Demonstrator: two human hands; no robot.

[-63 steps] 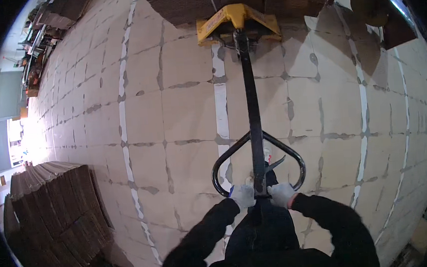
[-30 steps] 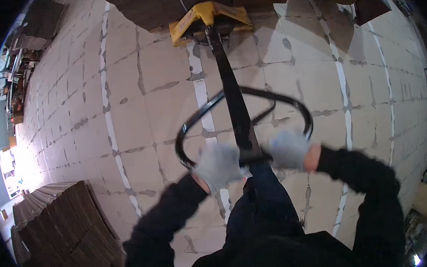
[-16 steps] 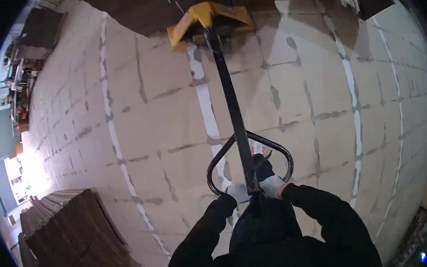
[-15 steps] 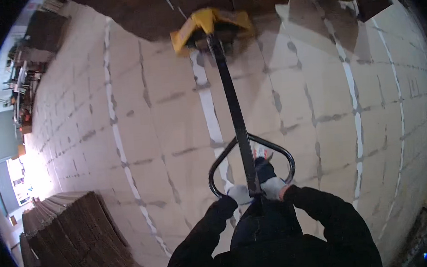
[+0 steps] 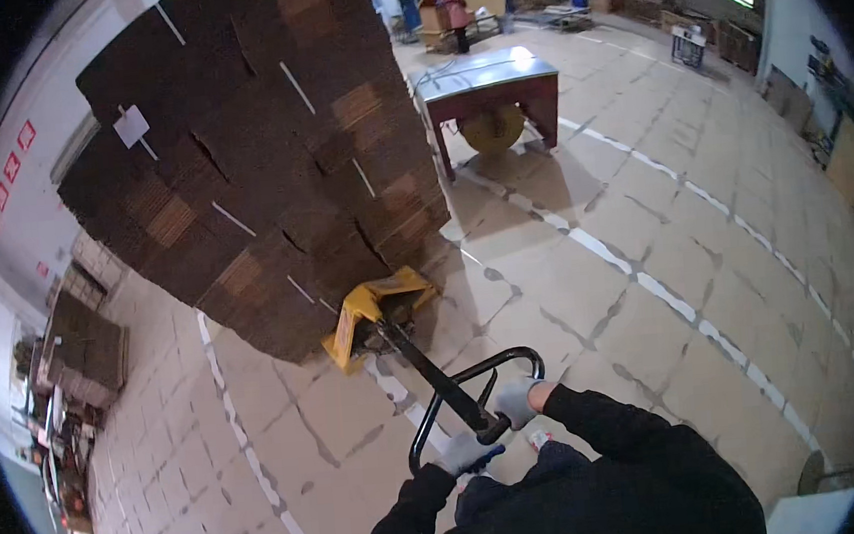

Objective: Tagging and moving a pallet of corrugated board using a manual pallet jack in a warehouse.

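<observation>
A yellow pallet jack (image 5: 358,311) stands at the foot of a tall load of stacked brown cardboard (image 5: 267,149). Its black shaft (image 5: 425,366) slants back toward me and ends in a looped handle (image 5: 499,358). My left hand (image 5: 465,452), in a pale grey glove, is closed around the lower left part of that loop. On the other side, my gloved right hand (image 5: 518,401) is closed on the bar near the shaft's end. The forks are hidden by the load.
Beyond the load, to its right, stands a metal-topped table (image 5: 488,71) with a round yellow disc (image 5: 492,129) under it. A person in pink (image 5: 453,12) is farther back. Another cardboard stack (image 5: 84,339) sits at the left. White lines (image 5: 686,302) cross the tiled floor.
My view has tilted up and turned, bringing the cardboard load and the table into sight. The jack's shaft now slants to the upper left and looks shorter. Both hands stay on the handle.
</observation>
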